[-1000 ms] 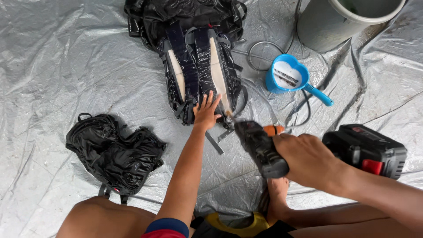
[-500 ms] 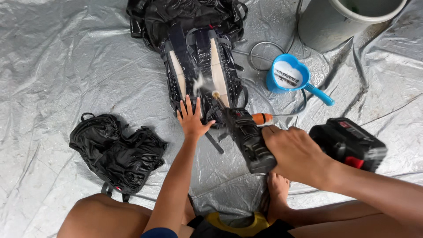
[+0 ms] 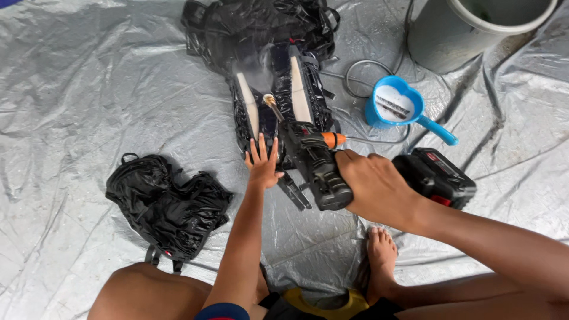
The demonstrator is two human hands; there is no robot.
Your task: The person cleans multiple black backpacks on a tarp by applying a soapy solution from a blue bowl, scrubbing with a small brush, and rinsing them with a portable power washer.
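Note:
A large wet black backpack (image 3: 267, 41) lies on a grey plastic sheet (image 3: 89, 89), its two pale-edged shoulder straps facing up. My right hand (image 3: 376, 186) grips a black spray gun (image 3: 314, 163) with an orange fitting. The brass nozzle points at the straps, and a fine mist shows there. My left hand (image 3: 262, 161) rests flat with fingers spread on the lower end of the backpack, just left of the gun.
A crumpled black bag (image 3: 166, 204) lies at the left. A black and red battery unit (image 3: 435, 176) sits at the right. Behind it are a blue heart-shaped scoop (image 3: 396, 106), a coiled hose (image 3: 355, 80) and a grey bucket (image 3: 474, 29). My bare foot (image 3: 382, 252) rests below.
My left hand slid left and down along the backpack's lower end. The spray gun swung up and forward, and mist now shows on the straps.

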